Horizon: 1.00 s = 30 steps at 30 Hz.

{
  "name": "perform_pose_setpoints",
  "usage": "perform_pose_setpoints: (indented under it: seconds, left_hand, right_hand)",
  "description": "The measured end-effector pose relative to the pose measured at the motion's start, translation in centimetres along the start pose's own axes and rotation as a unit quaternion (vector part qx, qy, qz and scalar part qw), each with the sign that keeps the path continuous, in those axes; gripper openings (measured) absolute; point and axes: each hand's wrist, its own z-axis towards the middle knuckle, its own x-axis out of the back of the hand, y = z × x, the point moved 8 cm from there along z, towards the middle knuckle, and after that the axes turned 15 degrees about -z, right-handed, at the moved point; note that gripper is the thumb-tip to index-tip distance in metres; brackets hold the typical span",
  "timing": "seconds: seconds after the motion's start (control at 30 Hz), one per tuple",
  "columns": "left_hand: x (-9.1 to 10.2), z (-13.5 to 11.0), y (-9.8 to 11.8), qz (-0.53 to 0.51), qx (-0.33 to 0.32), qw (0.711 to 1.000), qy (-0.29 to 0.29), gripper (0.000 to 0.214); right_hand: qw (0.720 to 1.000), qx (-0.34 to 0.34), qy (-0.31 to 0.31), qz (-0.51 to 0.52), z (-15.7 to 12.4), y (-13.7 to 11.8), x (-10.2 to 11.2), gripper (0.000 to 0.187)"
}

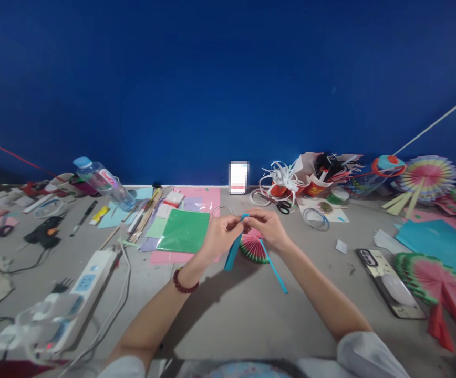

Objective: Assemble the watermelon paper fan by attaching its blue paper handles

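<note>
My left hand (223,232) pinches a folded blue paper strip (232,255) near its top end, and the strip hangs down toward the table. Close against it, my right hand (268,227) has its fingertips closed on the same top end. Just below and behind the hands is a pleated paper fan (256,253), pink with a green rim, partly covered by them. A narrow blue strip (278,277) runs from the fan's middle toward the lower right. Whether the fan rests on the table or is held up, I cannot tell.
Left of the hands lie a green paper pack (184,231), a power strip (84,294), a glue gun (44,231) and a tilted bottle (104,181). To the right are a phone (377,273) with a mouse (398,290) on it, watermelon-coloured fans (436,281) and black scissors (283,207).
</note>
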Motion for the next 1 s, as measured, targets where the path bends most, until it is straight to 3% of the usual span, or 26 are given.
perform_pose_setpoints:
  seconds: [0.13, 0.4, 0.7, 0.83, 1.0]
  left_hand:
    - [-0.1, 0.1, -0.7, -0.024, 0.026, 0.999, -0.006, 0.025]
    - [-0.7, 0.2, -3.3, -0.117, 0.15, 0.981, -0.033, 0.034]
    - [-1.0, 0.2, -4.5, -0.164, 0.194, 0.967, -0.003, 0.04]
    - [-0.8, 0.2, -4.5, -0.174, 0.195, 0.965, 0.005, 0.041]
    - [-0.2, 0.4, -4.3, -0.162, 0.171, 0.972, 0.008, 0.038]
  right_hand:
    - [0.999, 0.007, 0.031, 0.016, -0.2, 0.0, 0.1, 0.027]
    - [0.995, -0.011, 0.097, -0.008, 0.2, 0.6, 1.8, 0.032]
    - [0.992, -0.054, 0.11, 0.032, -0.2, 0.8, 1.8, 0.032]
    - [0.992, -0.092, 0.059, 0.057, -0.2, 1.4, 1.2, 0.031]
    - [0.984, -0.11, -0.096, 0.101, -0.4, 1.3, -1.3, 0.033]
